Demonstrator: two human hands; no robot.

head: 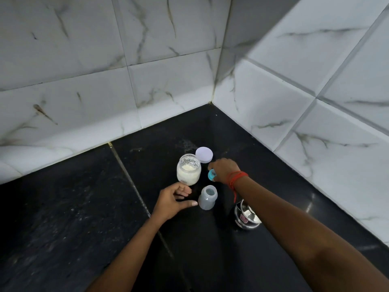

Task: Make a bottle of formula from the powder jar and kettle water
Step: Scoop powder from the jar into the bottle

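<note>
An open glass powder jar (pixel 188 169) holding white powder stands on the black counter (pixel 73 218). Its pale lilac lid (pixel 204 154) lies just behind it. A grey baby bottle (pixel 207 197) stands uncapped in front of the jar. My left hand (pixel 173 202) hovers just left of the bottle, fingers apart, holding nothing. My right hand (pixel 224 170) is behind the bottle, closed on the blue bottle cap (pixel 211 174). A steel kettle (pixel 247 216) stands to the right, partly hidden under my right forearm.
Marble-patterned tiled walls (pixel 147 81) meet in a corner behind the objects. A tile seam (pixel 134 186) runs diagonally across the counter under my left arm. A red thread is tied around my right wrist.
</note>
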